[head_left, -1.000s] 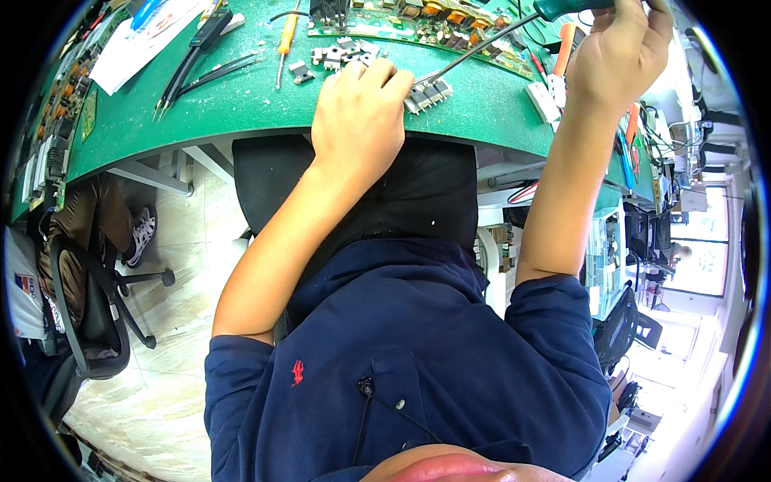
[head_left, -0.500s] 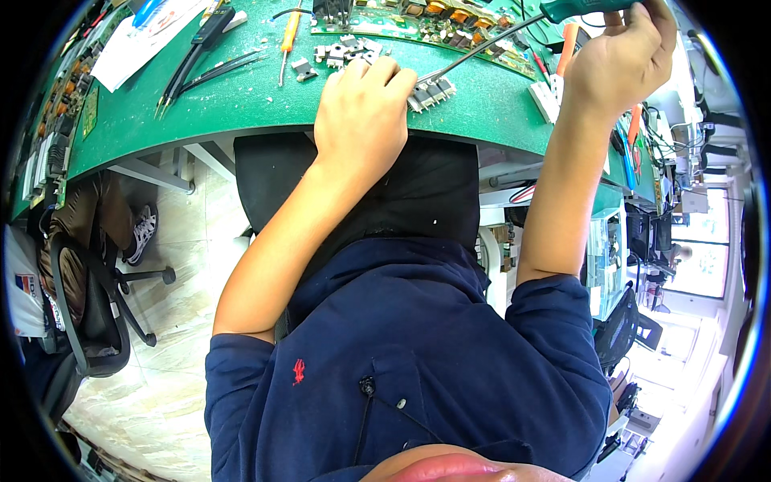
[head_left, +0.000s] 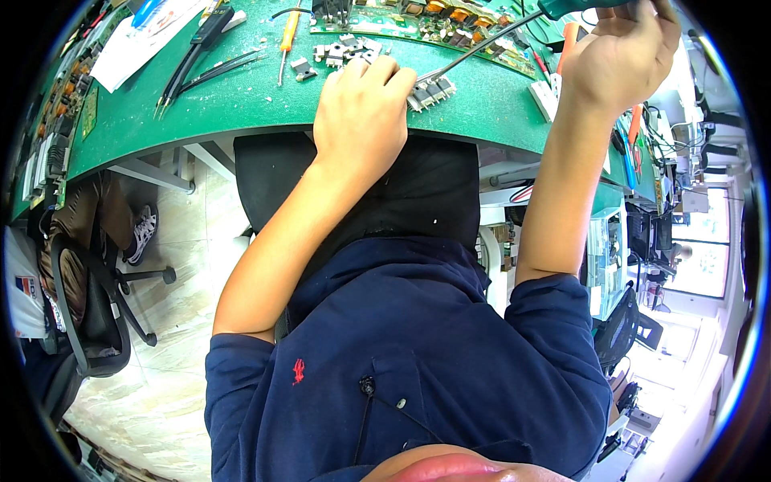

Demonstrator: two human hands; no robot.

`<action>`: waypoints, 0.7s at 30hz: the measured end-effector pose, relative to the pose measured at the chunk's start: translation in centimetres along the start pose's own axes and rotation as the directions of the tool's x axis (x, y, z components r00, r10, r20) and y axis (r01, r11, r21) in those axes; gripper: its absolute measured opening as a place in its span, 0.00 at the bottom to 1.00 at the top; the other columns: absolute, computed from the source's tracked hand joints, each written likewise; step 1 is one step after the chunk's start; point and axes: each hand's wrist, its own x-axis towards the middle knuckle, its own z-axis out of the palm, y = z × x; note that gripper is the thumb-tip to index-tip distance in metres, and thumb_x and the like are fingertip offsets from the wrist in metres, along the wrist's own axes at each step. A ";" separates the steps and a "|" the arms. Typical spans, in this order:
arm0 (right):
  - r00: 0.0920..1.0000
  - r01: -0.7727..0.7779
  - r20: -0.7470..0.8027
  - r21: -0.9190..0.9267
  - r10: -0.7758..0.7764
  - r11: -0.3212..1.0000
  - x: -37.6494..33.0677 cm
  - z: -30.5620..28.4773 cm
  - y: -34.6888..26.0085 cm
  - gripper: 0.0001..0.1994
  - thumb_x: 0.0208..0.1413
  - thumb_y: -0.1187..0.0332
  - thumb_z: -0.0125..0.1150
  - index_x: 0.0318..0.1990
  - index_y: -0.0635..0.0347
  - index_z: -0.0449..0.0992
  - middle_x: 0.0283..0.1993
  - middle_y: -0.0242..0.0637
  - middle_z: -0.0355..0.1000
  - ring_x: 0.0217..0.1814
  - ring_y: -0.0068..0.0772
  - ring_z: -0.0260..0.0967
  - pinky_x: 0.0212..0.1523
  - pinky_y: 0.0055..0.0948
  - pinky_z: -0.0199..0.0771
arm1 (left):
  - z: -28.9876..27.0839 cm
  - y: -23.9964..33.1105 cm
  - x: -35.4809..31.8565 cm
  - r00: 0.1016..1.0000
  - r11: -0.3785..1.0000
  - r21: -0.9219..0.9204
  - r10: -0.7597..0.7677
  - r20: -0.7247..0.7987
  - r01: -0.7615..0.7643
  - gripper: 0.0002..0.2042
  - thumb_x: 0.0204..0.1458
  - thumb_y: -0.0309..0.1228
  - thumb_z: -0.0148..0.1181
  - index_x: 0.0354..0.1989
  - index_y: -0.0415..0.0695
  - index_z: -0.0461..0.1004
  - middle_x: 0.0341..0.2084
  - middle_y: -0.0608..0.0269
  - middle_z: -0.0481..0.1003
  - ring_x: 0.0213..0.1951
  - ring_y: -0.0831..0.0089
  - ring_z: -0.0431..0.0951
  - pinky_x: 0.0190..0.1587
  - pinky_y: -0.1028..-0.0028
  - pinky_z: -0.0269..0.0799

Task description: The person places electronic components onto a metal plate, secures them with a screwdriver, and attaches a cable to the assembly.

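My left hand [head_left: 361, 116] is closed on the near part of the bench, its fingers round the left end of a grey metal heatsink strip [head_left: 434, 95] with several black components along it. The hand hides the rest of the strip. My right hand [head_left: 620, 68] is raised at the upper right, wrapped round the green handle of a long screwdriver [head_left: 490, 44]. Its shaft slants down to the left and reaches the strip beside my left fingers; the tip's exact contact is hidden. Just beyond my left hand lies a pile of small black-and-metal components [head_left: 341, 52], with a single one [head_left: 303, 69] apart.
A circuit board [head_left: 426, 28] lies along the far side. Left of the pile are a yellow-handled screwdriver [head_left: 289, 36], black tweezers [head_left: 221, 68], a black tool with two thin tips [head_left: 197, 56] and white paper [head_left: 144, 44]. At left, a person sits in a black chair [head_left: 88, 305].
My right hand and the screwdriver handle have shifted slightly, and the right fingers have turned a little round it. My left hand and the heatsink strip stay in place.
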 end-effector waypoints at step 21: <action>0.996 0.074 0.051 -0.048 -0.072 0.996 0.1 -0.8 0.6 0.09 0.73 0.71 0.48 0.49 0.61 0.76 0.45 0.36 0.78 0.43 0.23 0.74 0.47 0.24 0.76 | 0.0 0.0 0.0 1.000 1.000 0.002 0.005 -0.009 -0.005 0.07 0.54 0.26 0.62 0.41 0.45 0.80 0.38 0.66 0.77 0.40 0.60 0.76 0.41 0.62 0.72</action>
